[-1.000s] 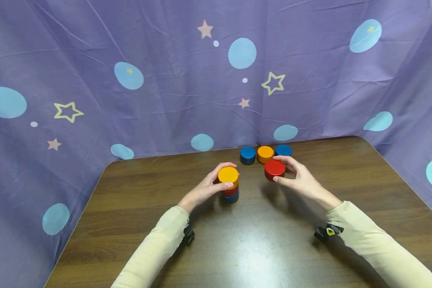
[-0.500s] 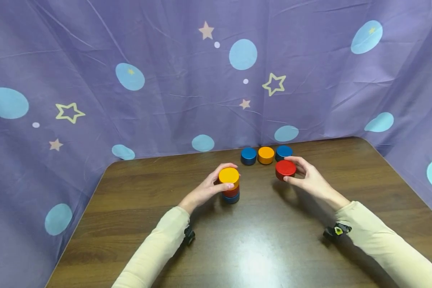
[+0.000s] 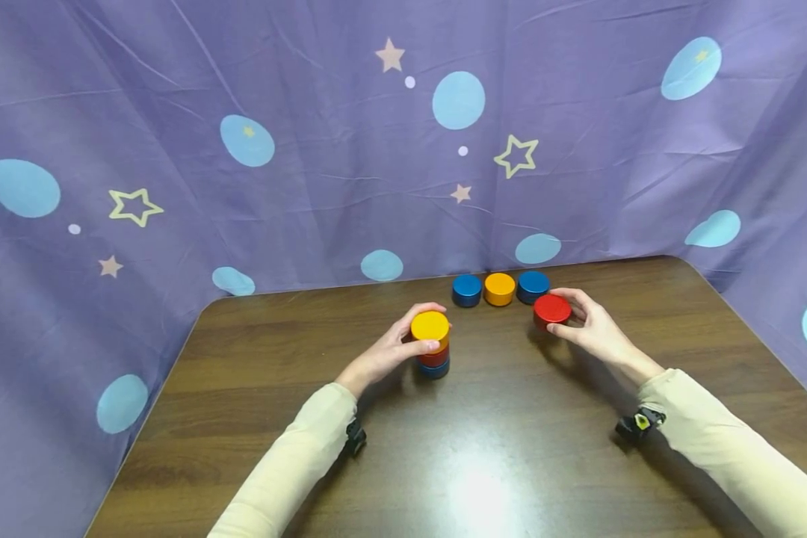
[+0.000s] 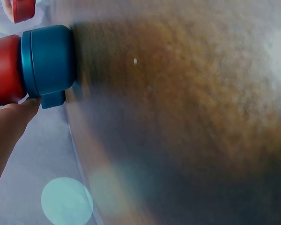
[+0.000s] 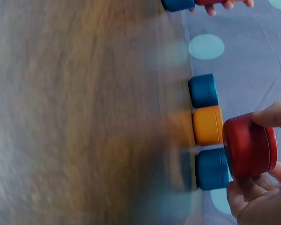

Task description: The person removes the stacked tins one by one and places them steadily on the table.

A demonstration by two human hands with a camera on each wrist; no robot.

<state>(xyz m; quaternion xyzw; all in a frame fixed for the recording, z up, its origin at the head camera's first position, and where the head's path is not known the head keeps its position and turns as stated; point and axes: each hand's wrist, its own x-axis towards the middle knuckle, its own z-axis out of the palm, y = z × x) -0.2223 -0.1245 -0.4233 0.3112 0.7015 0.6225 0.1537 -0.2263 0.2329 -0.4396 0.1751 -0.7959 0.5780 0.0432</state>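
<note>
Head view: outstretched right hand [image 3: 597, 329] holds red cylinder [image 3: 551, 308] aloft.

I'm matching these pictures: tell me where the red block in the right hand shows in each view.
Head: red block, right of centre, in the right hand.
Left wrist: red block, near the top left corner.
Right wrist: red block, toward the right edge, below mid-height.
Shared landmark: blue block at the stack's bottom.

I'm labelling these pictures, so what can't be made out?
Head view: part of the left hand, behind the stacked round yellow block.
Left wrist view: stacked round red block, cut by the left edge.
Right wrist view: stacked round blue block, cut by the top edge.
</note>
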